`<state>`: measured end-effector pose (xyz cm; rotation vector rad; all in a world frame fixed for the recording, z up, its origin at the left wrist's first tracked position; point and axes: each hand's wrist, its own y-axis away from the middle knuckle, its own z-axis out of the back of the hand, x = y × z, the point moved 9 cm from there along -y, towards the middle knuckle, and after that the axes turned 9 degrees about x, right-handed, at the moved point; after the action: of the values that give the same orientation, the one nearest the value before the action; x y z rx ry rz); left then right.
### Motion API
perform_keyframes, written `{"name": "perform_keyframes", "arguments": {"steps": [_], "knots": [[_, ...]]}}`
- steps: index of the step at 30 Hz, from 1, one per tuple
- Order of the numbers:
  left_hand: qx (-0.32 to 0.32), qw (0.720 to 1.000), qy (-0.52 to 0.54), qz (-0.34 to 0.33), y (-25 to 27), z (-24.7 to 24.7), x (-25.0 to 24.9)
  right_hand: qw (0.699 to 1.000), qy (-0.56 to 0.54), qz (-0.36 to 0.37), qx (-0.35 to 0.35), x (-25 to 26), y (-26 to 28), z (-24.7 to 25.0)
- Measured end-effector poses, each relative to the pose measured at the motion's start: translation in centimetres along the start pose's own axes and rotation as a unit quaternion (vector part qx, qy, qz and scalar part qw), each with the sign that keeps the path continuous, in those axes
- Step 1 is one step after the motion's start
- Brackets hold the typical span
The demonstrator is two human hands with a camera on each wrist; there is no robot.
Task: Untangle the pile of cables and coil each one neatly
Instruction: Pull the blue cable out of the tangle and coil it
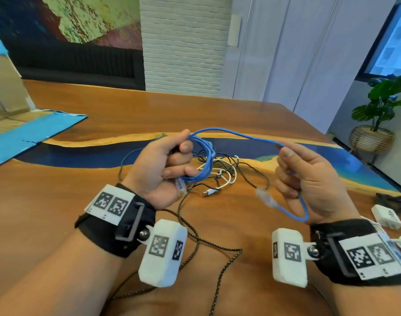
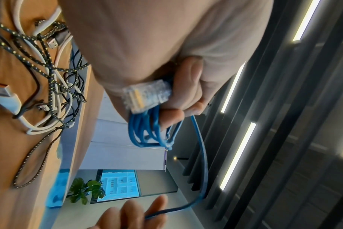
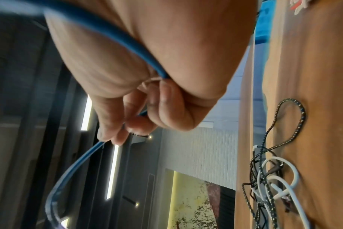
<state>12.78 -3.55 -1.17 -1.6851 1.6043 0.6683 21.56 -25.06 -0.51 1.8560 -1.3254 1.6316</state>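
Fingers of left hand (image 1: pixel 159 166) clamp blue cable (image 1: pixel 231 132) coils; right hand (image 1: pixel 309 176) pinches its blurred tail.

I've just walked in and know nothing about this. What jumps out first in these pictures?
A bright blue network cable held up between both hands: the left hand grips its coiled loops, the right hand holds the loose tail. Below them, on the wooden table, lies a tangle of white and braided black cables.
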Motion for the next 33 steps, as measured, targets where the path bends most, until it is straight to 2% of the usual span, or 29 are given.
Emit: {"name": "perform_keyframes", "arguments": {"steps": [2, 4, 7, 10, 12, 15, 19, 21, 23, 26, 30, 33], "knots": [[0.007, 1.000, -0.023, 0.019, 0.1, -0.4, 0.9, 0.999, 0.032, -0.011, 0.038, 0.1, 0.3, -1.4], [0.013, 0.999, -0.030, 0.036, 0.1, -0.9, 1.7, 0.991, 0.119, -0.022, 0.058, -0.2, 0.4, -2.4], [0.027, 0.998, -0.028, 0.054, 0.2, -1.6, 2.5, 0.960, 0.276, -0.001, 0.057, -0.5, 0.3, -3.3], [0.044, 0.996, -0.029, 0.073, 0.3, -2.6, 3.6, 0.942, 0.330, 0.010, 0.055, -1.7, 0.0, -4.3], [0.048, 0.995, -0.030, 0.082, 0.4, -3.0, 4.3, 0.958, 0.282, -0.001, 0.056, -2.8, 0.1, -5.0], [0.040, 0.995, -0.031, 0.080, 0.3, -2.9, 4.6, 0.988, 0.126, -0.054, 0.068, -4.4, 0.3, -6.2], [0.028, 0.993, -0.092, 0.062, 0.1, -2.3, 4.2, 0.985, -0.068, -0.138, 0.081, -5.3, 1.0, -6.7], [0.025, 0.989, -0.136, 0.052, 0.0, -2.1, 3.7, 0.983, -0.077, -0.145, 0.087, -5.2, 1.2, -6.9], [0.026, 0.983, -0.176, 0.047, -0.1, -1.9, 3.4, 0.987, -0.025, -0.136, 0.086, -5.2, 1.2, -7.1], [0.025, 0.976, -0.209, 0.049, -0.3, -1.6, 3.3, 0.989, -0.007, -0.132, 0.061, -5.7, 1.0, -6.8], [0.012, 0.978, -0.203, 0.046, -0.5, -1.3, 3.4, 0.986, -0.106, -0.122, 0.047, -5.5, 0.9, -7.5], [0.009, 0.977, -0.211, 0.039, -0.7, -1.3, 3.5, 0.968, -0.209, -0.124, 0.068, -5.4, 1.2, -8.7]]}}
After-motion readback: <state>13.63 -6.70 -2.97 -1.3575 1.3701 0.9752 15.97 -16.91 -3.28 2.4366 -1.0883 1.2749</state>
